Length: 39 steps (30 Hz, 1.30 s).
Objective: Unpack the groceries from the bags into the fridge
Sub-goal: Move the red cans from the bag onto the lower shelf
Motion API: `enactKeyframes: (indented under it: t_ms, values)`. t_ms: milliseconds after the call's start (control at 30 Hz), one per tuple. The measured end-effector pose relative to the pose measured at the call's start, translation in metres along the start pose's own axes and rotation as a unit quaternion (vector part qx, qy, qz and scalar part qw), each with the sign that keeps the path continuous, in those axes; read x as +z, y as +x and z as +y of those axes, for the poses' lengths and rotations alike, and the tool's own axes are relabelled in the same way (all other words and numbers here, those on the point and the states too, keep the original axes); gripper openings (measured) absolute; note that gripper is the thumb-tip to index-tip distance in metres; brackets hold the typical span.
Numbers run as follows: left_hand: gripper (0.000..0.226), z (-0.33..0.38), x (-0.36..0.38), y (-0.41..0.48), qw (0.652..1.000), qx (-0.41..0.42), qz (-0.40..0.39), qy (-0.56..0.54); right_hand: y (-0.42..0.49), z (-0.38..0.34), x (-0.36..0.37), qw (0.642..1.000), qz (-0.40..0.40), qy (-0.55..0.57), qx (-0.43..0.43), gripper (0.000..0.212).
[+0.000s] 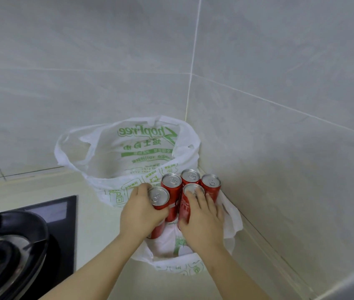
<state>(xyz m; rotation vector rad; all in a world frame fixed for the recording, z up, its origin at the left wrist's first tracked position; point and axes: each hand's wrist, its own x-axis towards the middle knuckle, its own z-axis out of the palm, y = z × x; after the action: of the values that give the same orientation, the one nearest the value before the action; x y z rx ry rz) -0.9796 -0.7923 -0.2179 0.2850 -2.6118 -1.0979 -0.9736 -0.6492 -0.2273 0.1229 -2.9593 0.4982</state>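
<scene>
- left hand (pixel 143 210): grip wrapped round the near-left can (pixel 160 198).
- right hand (pixel 203 219): grip closed on the near-right can (pixel 184 202).
- three more cans (pixel 172 182) upright behind, all in the white bag (pixel 128 152), tabletop's far right corner.

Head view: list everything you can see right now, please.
cans: five, red with silver tops, upright in the counter corner on white plastic
bag: one, white with green print, open behind the cans
hob: one, black, left edge
pan: one, dark metal, on the hob
counter: one, cream, under everything
wall: pale grey tiles, behind and right
left hand: grips the front-left can
right hand: grips the front-right can
</scene>
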Motion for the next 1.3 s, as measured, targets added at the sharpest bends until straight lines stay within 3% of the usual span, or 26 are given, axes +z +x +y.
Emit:
enactKeyframes:
  t_ms: [267,433,533,633,800,933,1000,1100,1300]
  values:
    - [0.055,0.001,0.015,0.003,1.0,-0.003,-0.017,-0.015,-0.004,0.004,0.005,1.0,0.011,0.025,-0.011,0.069]
    - [0.057,-0.004,0.014,0.006,0.999,-0.008,-0.019,-0.032,-0.007,0.002,0.015,0.996,0.081,0.022,-0.012,0.066]
    - [0.057,-0.004,0.013,0.004,0.999,-0.011,-0.02,-0.032,-0.008,0.002,0.009,0.993,0.107,-0.036,-0.032,0.069]
    - [0.055,-0.002,0.015,0.002,0.999,-0.012,-0.018,-0.028,0.0,0.0,0.005,0.989,0.13,-0.048,-0.055,0.057]
    - [0.055,-0.003,0.015,0.001,0.999,-0.007,-0.022,-0.027,0.011,-0.006,0.0,0.994,0.072,-0.04,-0.072,0.056]
    - [0.054,-0.004,0.016,0.001,0.999,-0.008,-0.026,-0.031,0.016,-0.009,-0.01,0.993,0.091,-0.011,-0.068,0.027]
    - [0.055,-0.005,0.016,0.001,0.999,-0.009,-0.03,-0.032,0.02,-0.008,-0.012,0.995,0.052,-0.04,-0.075,0.033]
    - [0.057,-0.005,0.015,0.002,0.999,-0.011,-0.035,-0.036,0.023,-0.009,-0.011,0.989,0.103,-0.055,-0.094,0.037]
    - [0.055,-0.007,0.016,0.005,0.998,-0.023,-0.041,-0.042,0.015,-0.013,-0.002,0.997,0.05,0.026,-0.061,0.028]
